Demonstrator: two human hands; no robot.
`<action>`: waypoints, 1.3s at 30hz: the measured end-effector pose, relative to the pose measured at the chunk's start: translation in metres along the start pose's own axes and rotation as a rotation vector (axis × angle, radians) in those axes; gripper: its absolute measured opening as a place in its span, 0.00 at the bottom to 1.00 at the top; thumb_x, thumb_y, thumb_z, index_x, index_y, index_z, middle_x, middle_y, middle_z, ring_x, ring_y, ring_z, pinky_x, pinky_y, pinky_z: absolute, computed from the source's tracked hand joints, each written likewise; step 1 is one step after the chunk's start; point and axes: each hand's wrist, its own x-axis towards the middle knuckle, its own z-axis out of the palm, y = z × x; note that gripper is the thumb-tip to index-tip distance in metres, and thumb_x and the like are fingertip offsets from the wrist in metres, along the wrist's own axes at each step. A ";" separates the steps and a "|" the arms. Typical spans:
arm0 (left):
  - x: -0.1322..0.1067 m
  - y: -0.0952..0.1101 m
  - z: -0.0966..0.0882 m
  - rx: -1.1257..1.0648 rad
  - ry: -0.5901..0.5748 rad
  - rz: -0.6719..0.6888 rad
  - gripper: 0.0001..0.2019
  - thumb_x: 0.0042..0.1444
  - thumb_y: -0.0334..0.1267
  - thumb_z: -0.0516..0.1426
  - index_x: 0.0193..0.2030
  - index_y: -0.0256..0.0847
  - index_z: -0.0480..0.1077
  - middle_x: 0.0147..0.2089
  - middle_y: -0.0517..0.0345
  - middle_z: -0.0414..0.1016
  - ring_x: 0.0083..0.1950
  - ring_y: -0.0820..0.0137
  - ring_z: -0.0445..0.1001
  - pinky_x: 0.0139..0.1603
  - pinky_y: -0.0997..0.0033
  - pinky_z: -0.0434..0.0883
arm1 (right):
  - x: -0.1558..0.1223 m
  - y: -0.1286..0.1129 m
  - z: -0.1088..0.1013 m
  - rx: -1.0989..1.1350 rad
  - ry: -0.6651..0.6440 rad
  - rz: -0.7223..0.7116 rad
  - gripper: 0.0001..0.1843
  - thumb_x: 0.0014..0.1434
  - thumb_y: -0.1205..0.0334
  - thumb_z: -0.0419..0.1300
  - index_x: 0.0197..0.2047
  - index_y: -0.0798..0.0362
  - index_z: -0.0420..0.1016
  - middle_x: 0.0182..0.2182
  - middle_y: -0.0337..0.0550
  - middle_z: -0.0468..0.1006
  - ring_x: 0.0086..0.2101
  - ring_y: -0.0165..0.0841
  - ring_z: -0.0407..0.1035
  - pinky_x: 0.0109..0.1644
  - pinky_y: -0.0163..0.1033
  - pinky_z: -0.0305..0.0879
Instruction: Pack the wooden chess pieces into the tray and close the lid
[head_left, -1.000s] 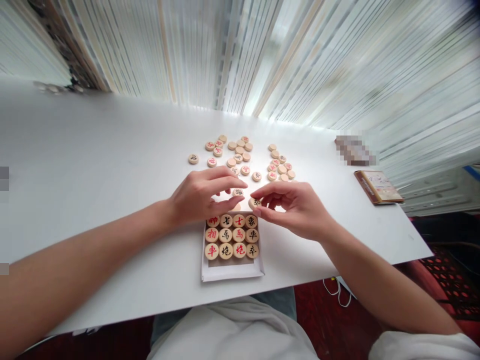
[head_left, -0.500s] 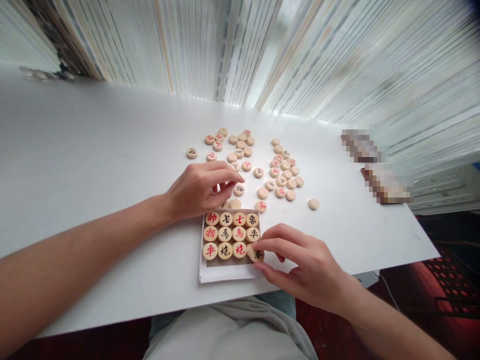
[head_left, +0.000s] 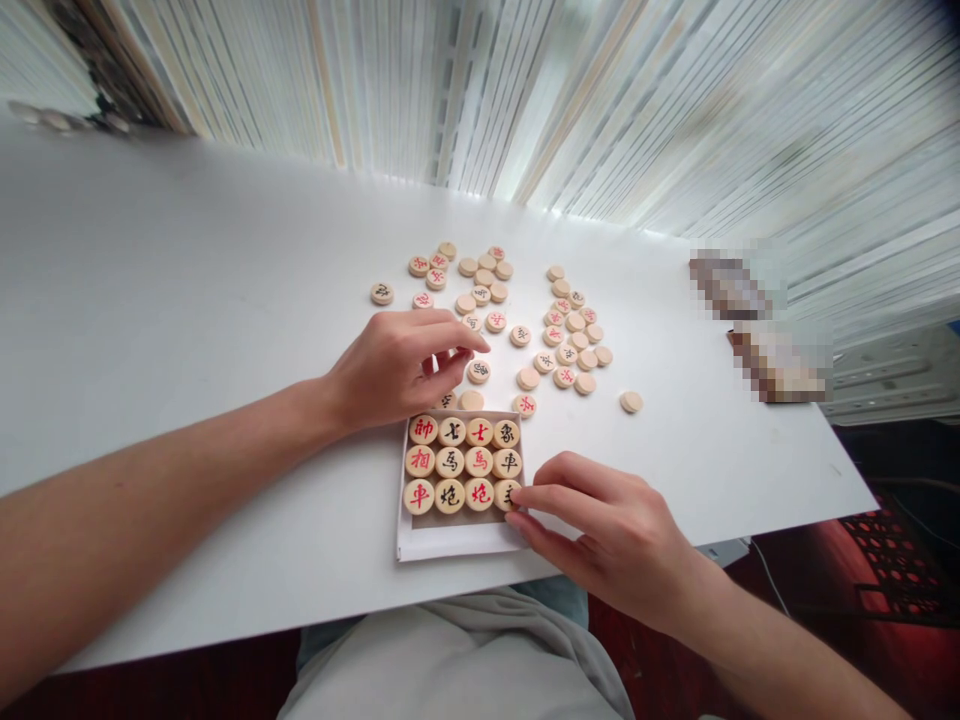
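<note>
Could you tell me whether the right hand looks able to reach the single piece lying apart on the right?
Probably yes: the right hand is by the box, and only bare table lies between it and the single piece.

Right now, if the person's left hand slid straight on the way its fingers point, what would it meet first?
Most likely the loose wooden disc just off the fingers of the left hand, on the table; whether they already touch it is unclear.
</note>
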 end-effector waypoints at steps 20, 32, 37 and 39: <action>0.005 -0.010 -0.010 0.156 0.254 -0.192 0.09 0.59 0.28 0.60 0.38 0.43 0.82 0.35 0.59 0.86 0.34 0.67 0.81 0.40 0.67 0.76 | 0.104 0.058 -0.048 0.141 0.315 0.170 0.13 0.67 0.48 0.68 0.41 0.50 0.85 0.26 0.40 0.81 0.22 0.30 0.70 0.25 0.37 0.62; 0.007 -0.019 -0.021 0.268 0.172 -0.220 0.07 0.63 0.30 0.60 0.41 0.42 0.81 0.39 0.57 0.86 0.41 0.64 0.82 0.45 0.63 0.77 | 0.108 0.117 -0.027 0.108 0.526 0.263 0.13 0.70 0.55 0.61 0.44 0.54 0.83 0.29 0.41 0.83 0.26 0.31 0.70 0.32 0.37 0.66; 0.008 -0.016 -0.021 0.292 0.138 -0.301 0.07 0.63 0.30 0.61 0.41 0.42 0.81 0.39 0.57 0.86 0.39 0.65 0.81 0.43 0.66 0.76 | 0.110 0.126 -0.024 0.167 0.504 0.311 0.10 0.67 0.59 0.61 0.42 0.54 0.83 0.27 0.40 0.81 0.26 0.30 0.68 0.31 0.37 0.64; 0.008 -0.017 -0.021 0.279 0.125 -0.310 0.06 0.63 0.30 0.61 0.41 0.41 0.81 0.40 0.57 0.86 0.39 0.66 0.81 0.43 0.67 0.76 | 0.111 0.128 -0.022 0.188 0.492 0.329 0.10 0.67 0.59 0.62 0.41 0.54 0.83 0.26 0.39 0.79 0.25 0.30 0.67 0.31 0.37 0.64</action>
